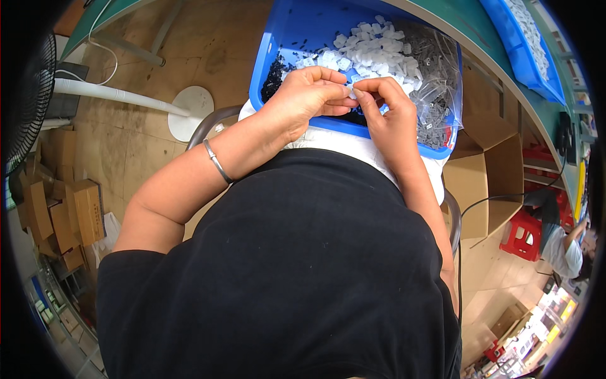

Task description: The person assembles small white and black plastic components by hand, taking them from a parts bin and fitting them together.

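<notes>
"Left hand first: how does it look from your end?"

"I have it at the front of the blue bin, thumb and fingers closed in on a small white piece. My view of the piece is partly covered by the fingertips, so I can't make out its shape."

"And the right hand?"

"Meeting the left one over the bin. I see its thumb and forefinger pinching that same piece from the other side."

"What's lying around them?"

"Just beyond the fingers I've got a heap of white pieces. Small black parts lie along the bin's left side, and a clear plastic bag with grey parts fills the right."

"Anything farther out?"

"Green table past the bin, with another blue tray at my upper right, and an open cardboard box near the right forearm."
</notes>
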`<state>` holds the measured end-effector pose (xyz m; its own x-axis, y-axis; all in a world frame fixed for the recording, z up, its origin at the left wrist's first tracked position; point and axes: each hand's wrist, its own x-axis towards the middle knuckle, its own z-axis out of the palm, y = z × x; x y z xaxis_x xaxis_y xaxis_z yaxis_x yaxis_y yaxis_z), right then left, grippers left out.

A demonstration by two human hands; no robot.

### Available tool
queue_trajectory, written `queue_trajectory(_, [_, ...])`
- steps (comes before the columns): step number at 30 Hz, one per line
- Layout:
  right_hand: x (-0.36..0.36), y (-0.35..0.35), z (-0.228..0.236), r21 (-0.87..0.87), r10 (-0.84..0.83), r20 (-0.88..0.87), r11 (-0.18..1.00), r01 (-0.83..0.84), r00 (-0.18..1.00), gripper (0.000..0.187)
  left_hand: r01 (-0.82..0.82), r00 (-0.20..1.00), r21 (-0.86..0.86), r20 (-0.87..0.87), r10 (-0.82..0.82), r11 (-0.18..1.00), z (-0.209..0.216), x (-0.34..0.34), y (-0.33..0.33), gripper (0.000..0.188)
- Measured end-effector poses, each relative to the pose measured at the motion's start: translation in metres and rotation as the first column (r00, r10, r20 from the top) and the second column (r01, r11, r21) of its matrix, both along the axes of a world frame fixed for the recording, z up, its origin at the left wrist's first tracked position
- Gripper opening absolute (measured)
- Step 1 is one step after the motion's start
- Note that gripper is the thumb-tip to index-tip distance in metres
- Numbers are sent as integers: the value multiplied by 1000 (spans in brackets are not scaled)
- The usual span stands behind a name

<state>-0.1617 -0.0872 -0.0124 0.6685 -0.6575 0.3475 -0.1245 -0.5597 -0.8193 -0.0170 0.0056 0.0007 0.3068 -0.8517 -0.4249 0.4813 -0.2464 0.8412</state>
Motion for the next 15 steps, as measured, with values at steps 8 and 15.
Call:
queue_trajectory(8, [-3, 2, 1, -373, 35, -124, 924, -80, 992, 12, -161, 978, 61, -122, 168, 985, -6, 0, -1, 20])
queue_trajectory(15, [-3, 14, 6, -276, 52, -215, 955, -112, 975, 30, -217, 953, -27, -222, 206, 976, -8, 2, -2, 19])
